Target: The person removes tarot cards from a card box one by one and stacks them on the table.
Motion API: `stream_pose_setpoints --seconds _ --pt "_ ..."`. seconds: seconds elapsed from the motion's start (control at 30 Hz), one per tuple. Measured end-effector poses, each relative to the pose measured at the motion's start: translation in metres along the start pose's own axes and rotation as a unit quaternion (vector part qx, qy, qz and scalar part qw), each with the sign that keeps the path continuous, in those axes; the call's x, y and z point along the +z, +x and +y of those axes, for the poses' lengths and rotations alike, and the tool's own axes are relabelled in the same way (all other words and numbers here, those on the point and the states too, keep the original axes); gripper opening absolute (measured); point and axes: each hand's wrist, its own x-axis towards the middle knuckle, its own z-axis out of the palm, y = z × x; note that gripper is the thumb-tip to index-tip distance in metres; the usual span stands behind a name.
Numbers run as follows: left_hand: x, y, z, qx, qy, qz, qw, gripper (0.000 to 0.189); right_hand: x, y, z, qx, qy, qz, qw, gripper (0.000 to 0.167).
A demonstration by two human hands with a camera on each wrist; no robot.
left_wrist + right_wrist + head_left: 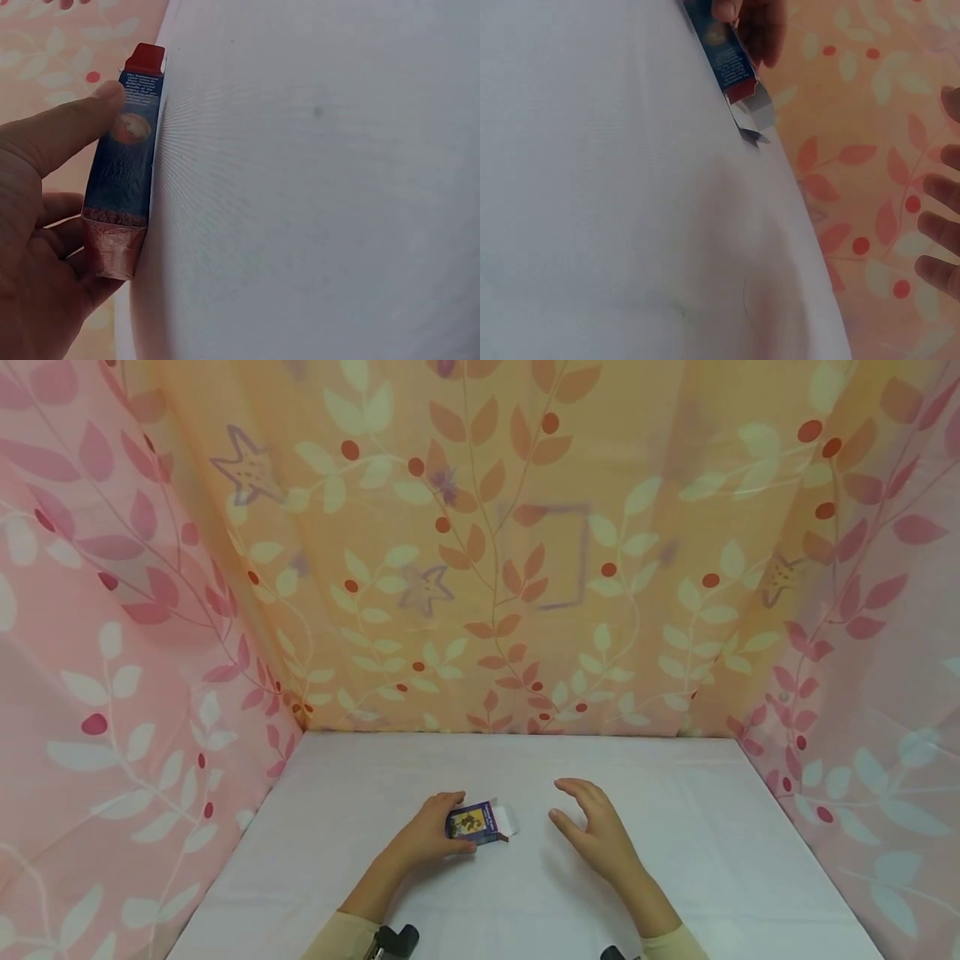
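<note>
My left hand (429, 833) grips a small blue and purple card box (470, 824) between thumb and fingers at the white table. A yellow picture covers its upper face. The white flap (506, 818) at the box's right end stands open. In the left wrist view, the thumb lies along the blue printed side of the box (124, 165), and its end flaps are red. To the right, apart from the box, my right hand (606, 843) hovers over the table with relaxed, spread fingers and holds nothing. Its fingertips (939, 225) show at the right wrist view's edge.
A white cloth covers the table (360, 777). Behind it hangs an orange leaf-patterned curtain (495, 543), with pink patterned curtains (112, 635) along both sides. Dark wrist devices (397, 941) sit at both of the person's cuffs.
</note>
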Motion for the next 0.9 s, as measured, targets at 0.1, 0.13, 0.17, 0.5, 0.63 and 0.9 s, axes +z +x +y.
stream_pose_setpoints --seconds 0.1,0.13,0.17,0.5,0.63,0.9 --pt "0.002 0.001 -0.001 0.000 0.002 -0.001 1.0000 0.095 0.002 0.000 -0.002 -0.001 0.007 -0.002 1.0000 0.048" --pt "0.002 0.001 -0.001 -0.001 0.002 -0.001 1.0000 0.094 0.003 0.000 -0.003 -0.002 0.009 -0.003 1.0000 0.048" --pt "0.003 0.001 -0.001 -0.005 0.002 -0.003 1.0000 0.094 0.004 0.000 -0.003 -0.003 0.009 -0.003 1.0000 0.048" --pt "0.002 0.001 0.001 -0.024 0.002 -0.016 0.9996 0.086 0.009 -0.001 -0.004 0.000 0.003 -0.008 1.0000 0.048" --pt "0.000 0.001 0.002 -0.020 0.004 -0.016 0.9997 0.082 0.010 -0.001 -0.006 0.002 0.010 -0.010 0.9999 0.047" --pt "-0.001 0.001 0.003 -0.012 0.001 -0.009 0.9999 0.080 0.014 -0.001 -0.007 0.008 0.009 -0.017 0.9998 0.046"
